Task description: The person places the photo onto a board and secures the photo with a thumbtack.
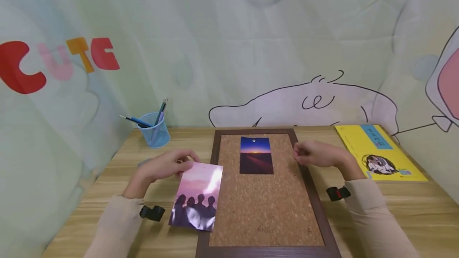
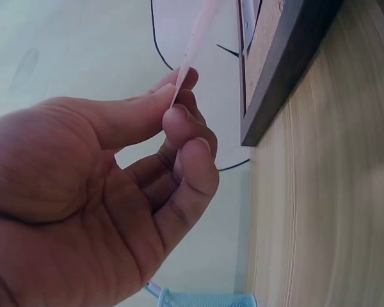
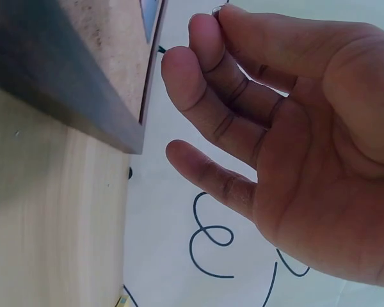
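My left hand [image 1: 168,165] pinches the top left corner of a glossy photo [image 1: 201,186] with a pink sky and dark silhouettes of people. The photo hangs over the left frame edge of a cork board [image 1: 265,210]; in the left wrist view the same photo [image 2: 195,38] shows nearly edge-on. A sunset photo [image 1: 256,158] is fixed near the board's top by a silver thumbtack [image 1: 254,140]. Over the board's right frame edge, my right hand [image 1: 319,153] pinches a small shiny metal tack [image 3: 216,11] between thumb and index finger; the fingers hide most of it.
At the back left stands a blue mesh cup [image 1: 155,132] holding pens and pencils. A yellow book [image 1: 373,146] lies to the right, behind my right wrist. A printed curtain [image 1: 229,51] hangs along the back of the wooden table [image 1: 107,186].
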A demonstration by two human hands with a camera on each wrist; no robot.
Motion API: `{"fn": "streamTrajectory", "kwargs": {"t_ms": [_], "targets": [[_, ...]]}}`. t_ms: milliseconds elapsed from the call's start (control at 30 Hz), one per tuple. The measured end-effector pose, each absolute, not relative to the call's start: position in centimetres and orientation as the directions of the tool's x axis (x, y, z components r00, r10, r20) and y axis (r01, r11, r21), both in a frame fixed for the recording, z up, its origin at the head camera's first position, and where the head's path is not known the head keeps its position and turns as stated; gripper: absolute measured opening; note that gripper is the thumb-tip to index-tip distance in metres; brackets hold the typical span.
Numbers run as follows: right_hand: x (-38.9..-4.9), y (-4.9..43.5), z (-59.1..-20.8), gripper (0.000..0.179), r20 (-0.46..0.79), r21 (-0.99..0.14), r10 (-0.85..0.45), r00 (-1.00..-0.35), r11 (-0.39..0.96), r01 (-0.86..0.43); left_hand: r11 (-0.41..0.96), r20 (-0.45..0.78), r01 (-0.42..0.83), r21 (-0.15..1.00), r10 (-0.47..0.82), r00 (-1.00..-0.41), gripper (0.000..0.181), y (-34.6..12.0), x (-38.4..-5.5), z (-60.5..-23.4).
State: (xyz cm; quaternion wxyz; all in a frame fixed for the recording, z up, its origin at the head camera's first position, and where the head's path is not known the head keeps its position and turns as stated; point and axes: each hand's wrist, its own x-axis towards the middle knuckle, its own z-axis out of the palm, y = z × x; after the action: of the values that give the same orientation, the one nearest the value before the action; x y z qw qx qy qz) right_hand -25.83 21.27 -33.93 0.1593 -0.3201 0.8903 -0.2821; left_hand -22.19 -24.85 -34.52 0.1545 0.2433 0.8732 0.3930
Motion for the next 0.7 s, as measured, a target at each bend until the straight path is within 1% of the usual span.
{"fn": "streamTrajectory", "kwargs": {"t_ms": [100,433,567,700], "targets": [[-26.0,20.9,-33.8,0.008,-0.103,-0.607,-0.657,-0.747,0.636,-0.476,0.57,-0.073,0.312,0.761,0.552,-0.83,0.02,-24.2,-22.5,-34.5],[-26.5,20.1,-33.2,0.008,-0.103,-0.622,-0.658,-0.746,0.628,-0.468,0.587,-0.105,0.283,0.759,0.539,-0.835,0.02,-22.5,-23.6,-34.6],[-26.7,19.7,-32.9,0.007,-0.113,-0.638,-0.662,-0.741,0.62,-0.456,0.594,-0.123,0.264,0.76,0.53,-0.839,0.02,-21.7,-24.0,-34.7],[-26.9,19.0,-32.8,0.007,-0.099,-0.643,-0.677,-0.73,0.603,-0.472,0.606,-0.136,0.26,0.751,0.528,-0.838,0.02,-20.8,-24.6,-34.8]]}}
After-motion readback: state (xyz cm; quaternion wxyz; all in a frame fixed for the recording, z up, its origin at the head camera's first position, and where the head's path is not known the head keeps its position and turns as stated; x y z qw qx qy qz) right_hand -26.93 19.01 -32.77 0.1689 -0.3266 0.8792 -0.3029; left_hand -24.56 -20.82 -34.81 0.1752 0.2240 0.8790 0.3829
